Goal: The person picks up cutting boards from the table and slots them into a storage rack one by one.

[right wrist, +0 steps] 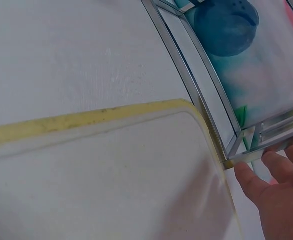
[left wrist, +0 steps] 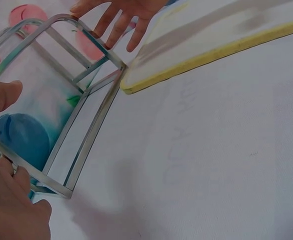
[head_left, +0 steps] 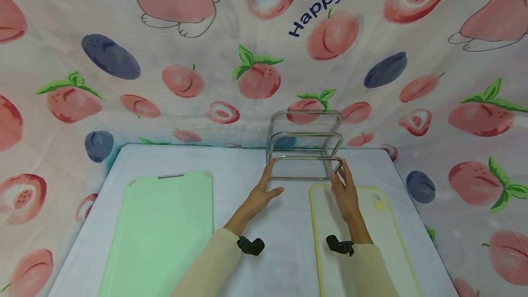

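A silver metal wire rack (head_left: pixel 300 178) with upright hoops stands at the back of the white table. At its left side is my left hand (head_left: pixel 259 197), the fingers reaching along the frame and the thumb held apart. The left wrist view shows the fingers of this left hand (left wrist: pixel 11 200) against the lower bar. My right hand (head_left: pixel 345 196) touches the rack's right side with extended fingers. In the right wrist view, the right hand (right wrist: pixel 286 195) has its fingertips at the rack's corner, beside the yellow-edged white cutting board (right wrist: pixel 111 175).
To the left lies a light green cutting board (head_left: pixel 165 233) with a metal strip at its far edge. The white board (head_left: pixel 385 237) lies flat under my right forearm, its far edge close to the rack. A fruit-patterned cloth (head_left: pixel 185 118) hangs behind the table.
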Available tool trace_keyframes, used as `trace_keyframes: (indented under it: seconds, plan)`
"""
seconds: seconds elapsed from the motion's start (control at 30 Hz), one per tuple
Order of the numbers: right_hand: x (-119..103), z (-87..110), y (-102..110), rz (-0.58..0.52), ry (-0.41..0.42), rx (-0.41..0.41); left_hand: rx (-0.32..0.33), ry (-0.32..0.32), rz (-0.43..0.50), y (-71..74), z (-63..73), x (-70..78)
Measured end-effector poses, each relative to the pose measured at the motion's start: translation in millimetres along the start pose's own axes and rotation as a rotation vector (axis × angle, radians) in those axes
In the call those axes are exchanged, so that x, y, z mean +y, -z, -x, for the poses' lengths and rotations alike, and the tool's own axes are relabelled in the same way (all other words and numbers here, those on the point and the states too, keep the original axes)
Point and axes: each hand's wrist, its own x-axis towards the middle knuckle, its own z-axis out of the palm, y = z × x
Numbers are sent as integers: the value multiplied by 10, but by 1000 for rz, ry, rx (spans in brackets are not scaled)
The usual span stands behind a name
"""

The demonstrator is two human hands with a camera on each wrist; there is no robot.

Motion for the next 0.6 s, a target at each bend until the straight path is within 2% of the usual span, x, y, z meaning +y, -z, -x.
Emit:
trace_keyframes:
  seconds: [0.2,0.3,0.4,0.6]
  plan:
    - [-195,80,-53,1,4,-38,19,19,18,17,8,-35]
    - [-224,96,-71,9,15,-44,25,24,11,27,13,-58]
    - [-181,83,-68,9,15,-45,28,14,25,32,-3,-104]
    - [-14,18,-37,20,20,-44,37,13,23,18,-101,-316]
